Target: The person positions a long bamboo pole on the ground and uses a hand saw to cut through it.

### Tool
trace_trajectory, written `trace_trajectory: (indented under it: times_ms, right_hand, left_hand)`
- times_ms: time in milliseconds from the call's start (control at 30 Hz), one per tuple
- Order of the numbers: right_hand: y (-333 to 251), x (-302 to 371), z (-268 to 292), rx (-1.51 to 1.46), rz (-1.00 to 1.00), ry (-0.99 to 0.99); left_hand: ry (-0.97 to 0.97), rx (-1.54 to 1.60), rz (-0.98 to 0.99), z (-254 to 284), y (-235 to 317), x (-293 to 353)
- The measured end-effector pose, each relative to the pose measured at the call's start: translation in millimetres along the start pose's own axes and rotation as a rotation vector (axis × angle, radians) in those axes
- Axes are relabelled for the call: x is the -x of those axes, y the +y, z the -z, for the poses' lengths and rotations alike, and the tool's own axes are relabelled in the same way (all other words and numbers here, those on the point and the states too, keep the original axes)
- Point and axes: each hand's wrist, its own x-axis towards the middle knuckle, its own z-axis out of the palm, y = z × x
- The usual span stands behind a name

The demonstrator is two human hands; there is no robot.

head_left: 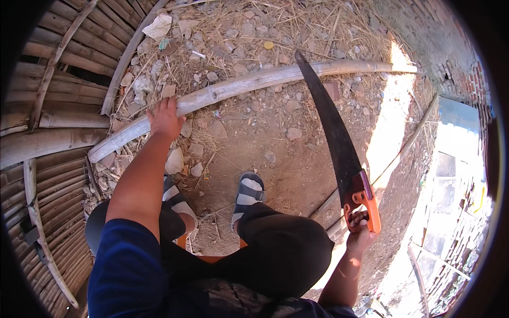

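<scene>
A long pale bamboo pole [254, 82] lies across the stony ground from lower left to upper right. My left hand [165, 119] presses down on its left part, fingers wrapped over it. My right hand [360, 230] grips the orange handle of a curved pruning saw [331, 127]. The dark blade points up and away, and its tip reaches the pole near the middle. I am seated, with my knees and two sandalled feet [248, 193] below the pole.
A stack of bamboo poles [58, 79] fills the left side. Stones, straw and scraps of litter cover the dirt [233, 37]. A thin stick [408, 143] runs along the right, beside a brick wall [466, 79] and sunlit ground.
</scene>
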Motion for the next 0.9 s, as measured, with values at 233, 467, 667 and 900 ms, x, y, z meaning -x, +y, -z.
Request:
trace_trajectory:
  times_ms: [233, 467, 667, 900]
  right_hand:
    - [26, -20, -48, 0.023, 0.018, -0.015]
    - [45, -5, -46, 0.143, 0.103, 0.067]
    - [87, 60, 9, 0.616, 0.145, 0.222]
    - [214, 100, 36, 1.238, 0.137, -0.12]
  left_hand:
    - [-0.007, -0.049, -0.068, 0, 4, -5]
    - [0.035, -0.077, -0.125, 2, 7, -9]
    - [-0.042, -0.117, -0.098, 10, 11, -16]
    - [0.059, -0.028, -0.127, 35, 9, -8]
